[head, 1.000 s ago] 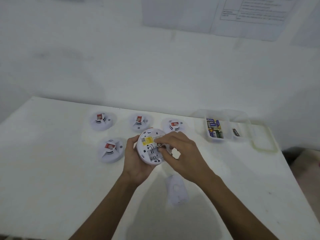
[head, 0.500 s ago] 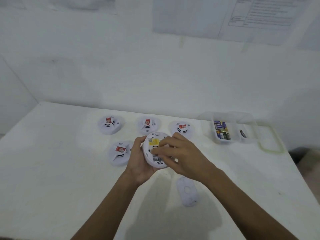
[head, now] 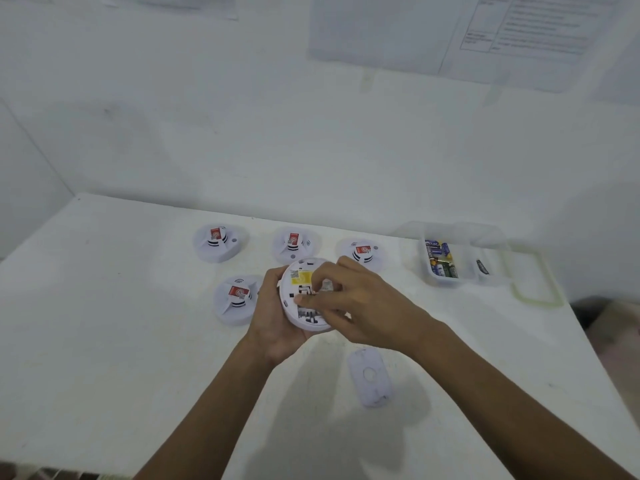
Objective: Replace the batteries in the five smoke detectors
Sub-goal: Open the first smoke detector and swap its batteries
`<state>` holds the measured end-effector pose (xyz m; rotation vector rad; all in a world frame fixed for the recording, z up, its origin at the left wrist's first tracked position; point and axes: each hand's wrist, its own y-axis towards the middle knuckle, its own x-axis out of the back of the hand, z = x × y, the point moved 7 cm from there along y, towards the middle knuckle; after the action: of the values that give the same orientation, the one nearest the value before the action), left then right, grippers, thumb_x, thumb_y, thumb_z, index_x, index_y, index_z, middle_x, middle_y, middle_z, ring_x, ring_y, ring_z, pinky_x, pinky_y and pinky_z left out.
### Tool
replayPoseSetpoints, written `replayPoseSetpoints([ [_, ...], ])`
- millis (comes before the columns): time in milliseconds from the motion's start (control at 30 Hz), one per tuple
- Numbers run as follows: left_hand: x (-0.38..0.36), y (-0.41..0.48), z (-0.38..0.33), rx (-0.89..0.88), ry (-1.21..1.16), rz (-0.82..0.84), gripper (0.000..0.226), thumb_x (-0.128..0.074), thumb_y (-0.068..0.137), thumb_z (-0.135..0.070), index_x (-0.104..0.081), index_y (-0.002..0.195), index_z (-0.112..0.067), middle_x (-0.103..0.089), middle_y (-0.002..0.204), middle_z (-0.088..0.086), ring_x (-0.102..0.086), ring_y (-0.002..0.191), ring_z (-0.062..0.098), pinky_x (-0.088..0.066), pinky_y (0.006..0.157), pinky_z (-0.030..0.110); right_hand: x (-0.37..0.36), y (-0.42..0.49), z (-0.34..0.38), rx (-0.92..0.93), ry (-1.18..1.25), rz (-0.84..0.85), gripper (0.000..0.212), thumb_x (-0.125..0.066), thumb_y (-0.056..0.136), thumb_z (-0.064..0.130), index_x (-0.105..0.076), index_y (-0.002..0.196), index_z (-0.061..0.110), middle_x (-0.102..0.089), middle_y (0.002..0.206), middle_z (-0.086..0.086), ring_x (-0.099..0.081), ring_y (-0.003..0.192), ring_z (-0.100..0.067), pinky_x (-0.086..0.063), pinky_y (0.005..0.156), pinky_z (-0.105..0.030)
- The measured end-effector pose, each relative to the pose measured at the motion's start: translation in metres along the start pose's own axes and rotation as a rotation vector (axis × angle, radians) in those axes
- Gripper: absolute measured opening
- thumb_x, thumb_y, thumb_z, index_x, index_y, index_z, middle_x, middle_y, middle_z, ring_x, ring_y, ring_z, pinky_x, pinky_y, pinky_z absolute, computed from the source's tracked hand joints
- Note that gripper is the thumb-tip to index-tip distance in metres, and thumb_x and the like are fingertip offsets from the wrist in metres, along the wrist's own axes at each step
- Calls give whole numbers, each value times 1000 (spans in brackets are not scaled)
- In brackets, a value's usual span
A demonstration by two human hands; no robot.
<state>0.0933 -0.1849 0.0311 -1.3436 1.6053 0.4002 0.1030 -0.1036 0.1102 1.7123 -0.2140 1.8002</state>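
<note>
Nearest, two bare forearms reaching up from the bottom edge over the white table [head: 104, 341]. Just beyond the right forearm, flat on the table and apart from everything else, a white oval cover plate [head: 373, 393] with a round hole in its middle.

Further on, raised above the table, the left hand [head: 273, 320], cupped under a round white smoke detector [head: 295, 315] and gripping it by the rim, back side turned up toward the camera. On that back, a yellow label [head: 302, 277] near the far edge, dark open slots below it. Over the same back, the right hand [head: 367, 306], thumb and fingers curled, fingertips [head: 302, 301] pressed into the opened area. Any pinch on a small part there: impossible to tell, hidden and blurred.

Just left of the held unit, resting on the table, a front-left detector [head: 237, 299] with a red sticker on its raised centre. Behind, in a row toward the table's far side, three more of the same kind, each with a red sticker: back-left detector [head: 218, 242], back-middle detector [head: 292, 244], back-right detector [head: 362, 252], the last just beyond the right hand's knuckles.

Off to the right, a clear plastic box [head: 433, 279], open, with a heap of batteries [head: 441, 259] in its left compartment and a single dark battery [head: 482, 266] in the right one. Just beside it on the right, a clear lid [head: 535, 301] with a greenish rim, flat on the table.

Farthest, on the white wall, printed paper sheets [head: 485, 29], text too blurred to read.
</note>
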Motion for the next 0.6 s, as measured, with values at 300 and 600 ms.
replayPoseSetpoints([
  [300, -6, -5, -6, -82, -5, 49, 36, -54, 63, -40, -80, 73, -17, -75, 83, 12, -73, 69, 26, -58, 53, 42, 20, -4, 0, -363, 473, -307, 35, -38, 79, -7, -49, 109, 7, -44, 106, 2, -46, 93, -5, -39, 78, -10],
  [600, 10, -1, -2, -52, -27, -21, 53, -33, 93, -40, -80, 83, -19, -73, 91, 12, -72, 77, 26, -60, 66, 46, 0, -20, -3, -648, 933, -508, 27, -72, 84, 9, -57, 102, 21, -66, 112, 4, -64, 108, -10, -57, 87, -34],
])
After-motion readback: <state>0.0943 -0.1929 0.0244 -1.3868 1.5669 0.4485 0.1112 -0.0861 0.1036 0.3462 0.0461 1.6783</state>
